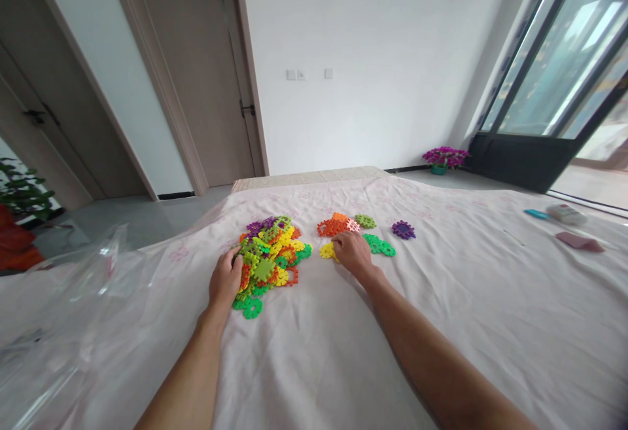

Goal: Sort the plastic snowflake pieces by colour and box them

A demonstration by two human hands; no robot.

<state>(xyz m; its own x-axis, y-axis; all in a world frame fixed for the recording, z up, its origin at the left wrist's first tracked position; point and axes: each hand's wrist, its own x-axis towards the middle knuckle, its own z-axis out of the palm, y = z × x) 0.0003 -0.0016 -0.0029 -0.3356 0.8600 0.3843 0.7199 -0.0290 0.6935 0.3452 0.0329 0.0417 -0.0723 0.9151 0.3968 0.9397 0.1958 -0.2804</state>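
A mixed pile of plastic interlocking pieces point(265, 268), in green, yellow, orange and purple, lies on the cloth. My left hand point(227, 278) rests against the pile's left side, thumb and fingers apart. To the right, my right hand point(352, 251) is closed, its fingertips pointing down over yellow discs point(326, 250); whatever it pinches is hidden. Just beyond it sit orange square pieces point(333, 226) and a lime-green piece point(365, 221). Green discs point(380, 245) lie beside the right wrist, with a purple piece point(403, 230) farther right.
A pale, wrinkled cloth point(314, 364) covers the table. Clear plastic sheeting point(73, 325) spreads at the left. Near the right edge lie a blue item point(536, 214), a white packet point(566, 215) and a pinkish piece point(579, 241). Doors and a wall stand beyond.
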